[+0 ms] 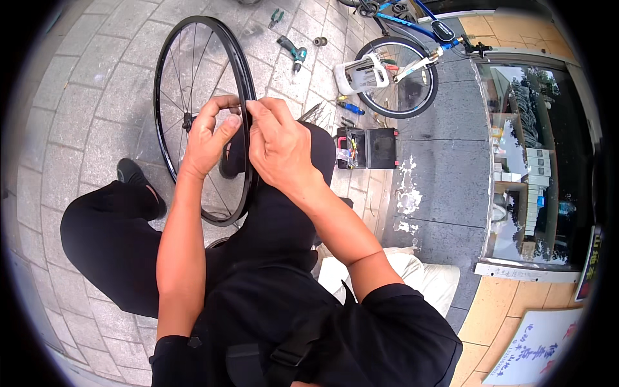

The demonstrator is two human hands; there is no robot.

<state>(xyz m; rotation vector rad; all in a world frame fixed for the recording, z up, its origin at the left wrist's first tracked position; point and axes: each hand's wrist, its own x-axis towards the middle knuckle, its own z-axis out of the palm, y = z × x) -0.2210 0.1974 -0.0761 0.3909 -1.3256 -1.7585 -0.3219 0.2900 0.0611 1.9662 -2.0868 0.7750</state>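
A spoked bicycle wheel [244, 71] with a black rim stands upright between my knees, its hub [188, 121] to the left. My right hand [280, 142] is closed on the rim's right side, thumb and index finger pinched at its edge. On the inner side, my left hand [209, 135] curls its fingers with the tips against the rim; the thumb sits a little lower, with a gap between. Whether a small part lies between the fingertips cannot be made out. The wheel's lower part leans by my right leg [284, 213].
On the paving lie a cordless drill [293, 53], pliers [276, 17] and a small metal part [320, 41]. To the right are an open toolbox [380, 148], a cut white jug [351, 76] with tools and a blue bicycle [419, 29]. A glass case [535, 161] borders the step.
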